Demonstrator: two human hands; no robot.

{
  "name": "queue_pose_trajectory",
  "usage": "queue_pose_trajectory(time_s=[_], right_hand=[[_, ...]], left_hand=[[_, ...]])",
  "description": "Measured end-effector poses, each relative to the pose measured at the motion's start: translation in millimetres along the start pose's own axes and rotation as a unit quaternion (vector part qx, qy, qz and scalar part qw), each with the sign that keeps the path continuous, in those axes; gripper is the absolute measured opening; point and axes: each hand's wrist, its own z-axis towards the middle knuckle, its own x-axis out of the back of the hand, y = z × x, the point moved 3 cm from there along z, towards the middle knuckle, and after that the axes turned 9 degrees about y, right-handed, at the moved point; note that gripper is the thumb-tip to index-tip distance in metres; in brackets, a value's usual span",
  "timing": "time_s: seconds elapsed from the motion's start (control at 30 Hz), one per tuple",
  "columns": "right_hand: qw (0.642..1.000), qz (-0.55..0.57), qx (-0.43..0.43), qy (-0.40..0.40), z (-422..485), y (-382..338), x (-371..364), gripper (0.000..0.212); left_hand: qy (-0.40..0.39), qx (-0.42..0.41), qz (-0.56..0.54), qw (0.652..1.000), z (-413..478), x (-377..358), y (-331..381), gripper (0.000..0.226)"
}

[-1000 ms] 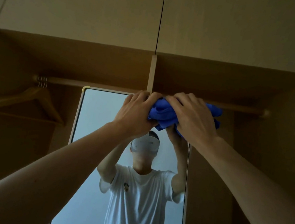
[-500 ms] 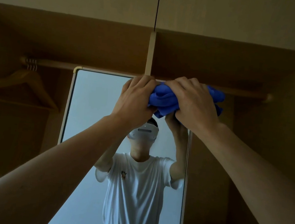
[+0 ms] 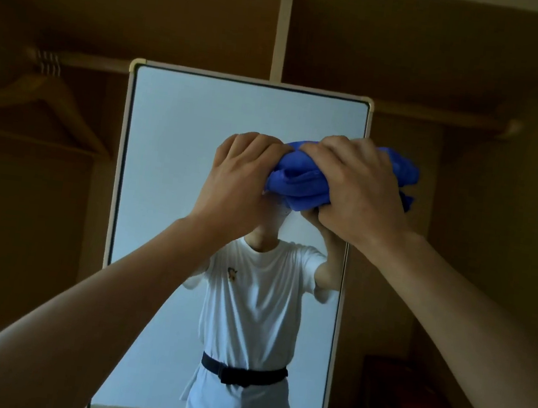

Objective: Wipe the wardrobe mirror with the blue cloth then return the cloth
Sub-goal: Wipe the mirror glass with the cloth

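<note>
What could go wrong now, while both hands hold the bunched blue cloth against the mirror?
1. The blue cloth is bunched between the left hand and right hand, so it probably touches little glass and may leave unwiped strips on the mirror.
2. Part of the cloth reaches past the mirror's right edge, where it could catch on the frame.

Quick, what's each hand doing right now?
Left hand: curled around the blue cloth, gripping it.
Right hand: also gripping the blue cloth.
</note>
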Motion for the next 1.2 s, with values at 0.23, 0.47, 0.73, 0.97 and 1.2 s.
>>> queue_pose_trajectory(time_s=[0.23, 0.47, 0.73, 0.97, 1.2], right_hand=[[1.000, -0.007, -0.007, -0.004, -41, -17, -7, 0.059], [0.998, -0.004, -0.037, -0.049, -75, -40, -8, 0.063], [0.998, -0.022, -0.035, -0.053, -105, -52, -10, 0.056], [0.998, -0.037, -0.035, -0.023, -138, -64, -20, 0.051], [0.998, -0.034, -0.047, -0.032, -173, -84, -23, 0.051]], left_hand=[[0.010, 0.014, -0.009, 1.000, -46, -5, 13, 0.051], [-0.037, 0.040, 0.006, 0.999, -95, -11, 29, 0.077], [-0.046, 0.071, 0.009, 0.996, -124, -11, 50, 0.082], [-0.039, 0.064, 0.043, 0.996, -149, -6, 64, 0.061], [-0.067, 0.095, 0.077, 0.990, -184, -8, 86, 0.067]])
